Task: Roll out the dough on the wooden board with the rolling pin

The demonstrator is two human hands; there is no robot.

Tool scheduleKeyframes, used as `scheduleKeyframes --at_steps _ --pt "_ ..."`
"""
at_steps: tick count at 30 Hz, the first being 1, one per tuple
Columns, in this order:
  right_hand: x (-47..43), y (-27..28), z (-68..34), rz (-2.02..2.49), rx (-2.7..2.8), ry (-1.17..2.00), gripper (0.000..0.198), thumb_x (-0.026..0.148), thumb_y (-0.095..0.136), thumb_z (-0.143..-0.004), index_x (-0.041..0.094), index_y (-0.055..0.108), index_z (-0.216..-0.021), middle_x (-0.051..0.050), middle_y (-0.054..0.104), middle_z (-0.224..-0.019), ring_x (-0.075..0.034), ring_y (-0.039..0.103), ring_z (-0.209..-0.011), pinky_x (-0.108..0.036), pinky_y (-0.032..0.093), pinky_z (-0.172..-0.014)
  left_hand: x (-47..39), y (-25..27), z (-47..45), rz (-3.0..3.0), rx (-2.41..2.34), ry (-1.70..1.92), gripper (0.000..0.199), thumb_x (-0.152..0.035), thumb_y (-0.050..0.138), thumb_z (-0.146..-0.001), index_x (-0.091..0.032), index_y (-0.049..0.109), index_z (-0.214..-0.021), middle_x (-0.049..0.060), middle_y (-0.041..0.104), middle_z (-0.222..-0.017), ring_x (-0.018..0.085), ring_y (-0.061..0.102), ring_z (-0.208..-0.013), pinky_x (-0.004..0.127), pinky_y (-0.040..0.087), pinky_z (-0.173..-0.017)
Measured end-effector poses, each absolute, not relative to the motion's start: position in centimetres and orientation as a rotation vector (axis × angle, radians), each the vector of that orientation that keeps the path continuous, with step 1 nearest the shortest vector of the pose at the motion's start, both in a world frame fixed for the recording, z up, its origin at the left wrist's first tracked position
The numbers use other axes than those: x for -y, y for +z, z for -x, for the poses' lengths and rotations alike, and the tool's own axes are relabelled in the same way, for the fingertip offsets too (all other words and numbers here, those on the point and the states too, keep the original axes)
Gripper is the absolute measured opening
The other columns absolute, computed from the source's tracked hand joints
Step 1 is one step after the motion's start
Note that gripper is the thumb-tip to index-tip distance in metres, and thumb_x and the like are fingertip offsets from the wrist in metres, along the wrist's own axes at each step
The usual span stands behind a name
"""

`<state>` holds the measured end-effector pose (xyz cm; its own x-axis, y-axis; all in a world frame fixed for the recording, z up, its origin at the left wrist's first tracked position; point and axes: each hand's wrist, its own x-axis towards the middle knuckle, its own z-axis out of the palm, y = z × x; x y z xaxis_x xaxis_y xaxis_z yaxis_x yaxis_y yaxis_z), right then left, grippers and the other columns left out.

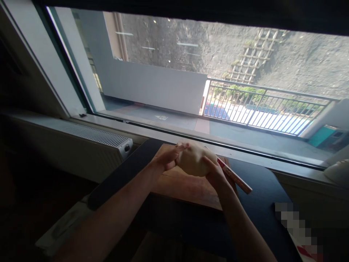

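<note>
A pale, smooth lump of dough [194, 160] hangs above a wooden board [188, 187], held up between my two hands. My left hand [172, 157] grips its left side, the fingertips lying on the upper surface. On the right side, my right hand [214, 169] is wrapped round the edge with the thumb on top. The dough sags a little between them. Just right of my right hand lies a long, narrow brown object with a red and white end [237, 178]; its kind is unclear.
The board lies on a black table [253, 182] with rounded corners. Beyond it are a window sill [231, 147] and a large window. A white radiator [109, 145] stands left of the table. At the lower right is a blurred-out item [297, 225].
</note>
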<state>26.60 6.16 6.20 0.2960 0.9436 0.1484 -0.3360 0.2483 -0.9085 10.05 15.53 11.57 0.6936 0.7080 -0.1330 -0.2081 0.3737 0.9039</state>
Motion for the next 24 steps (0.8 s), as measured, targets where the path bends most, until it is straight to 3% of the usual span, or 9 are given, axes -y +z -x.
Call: scheduleKeyframes --at_steps 3,8,13,19,24 --pt "-7.8 7.4 -27.7 1.056 0.912 1.130 0.041 0.034 0.071 -0.068 0.016 0.058 -0.103 -0.005 0.065 -0.097 -0.019 0.061 -0.088 -0.029 0.050 -0.074 -14.2 10.2 -9.5 -0.792 -0.526 0.661 0.039 -0.043 0.049 -0.085 -0.009 0.063 -0.098 0.011 0.069 -0.082 0.020 0.066 -0.073 0.029 0.053 -0.063" --pt "-9.4 10.9 -30.2 1.211 1.248 1.314 0.039 0.038 0.069 -0.071 0.015 0.061 -0.102 -0.007 0.065 -0.099 -0.020 0.062 -0.086 -0.031 0.051 -0.075 -12.4 9.3 -6.8 -0.747 -0.460 0.832 0.027 -0.028 0.054 -0.083 -0.015 0.059 -0.106 0.006 0.068 -0.091 0.016 0.064 -0.082 0.025 0.052 -0.073" --pt "-10.4 7.1 -29.9 1.736 1.440 0.907 0.023 0.035 0.066 -0.072 0.013 0.067 -0.078 -0.006 0.065 -0.075 -0.017 0.060 -0.069 -0.027 0.049 -0.063 -13.0 5.6 -5.5 -0.878 -0.753 0.574 0.017 -0.028 0.056 -0.081 -0.014 0.060 -0.088 0.008 0.067 -0.081 0.016 0.064 -0.072 0.028 0.053 -0.065" --pt "-10.5 5.1 -28.4 1.801 1.458 0.576 0.022 0.033 0.053 -0.080 0.019 0.067 -0.089 -0.007 0.067 -0.082 -0.020 0.060 -0.081 -0.027 0.046 -0.072 -13.8 4.9 -7.3 -1.043 -0.852 0.597 0.024 -0.032 0.068 -0.071 -0.014 0.064 -0.087 0.006 0.068 -0.079 0.016 0.063 -0.067 0.025 0.051 -0.060" --pt "-12.0 5.5 -28.9 1.893 1.523 0.394 0.026 0.032 0.049 -0.083 0.018 0.066 -0.097 -0.007 0.067 -0.090 -0.019 0.060 -0.085 -0.027 0.044 -0.076 -13.7 5.1 -7.2 -1.367 -0.957 0.752 0.022 -0.032 0.067 -0.070 -0.016 0.064 -0.085 0.003 0.068 -0.079 0.015 0.062 -0.067 0.022 0.049 -0.057"
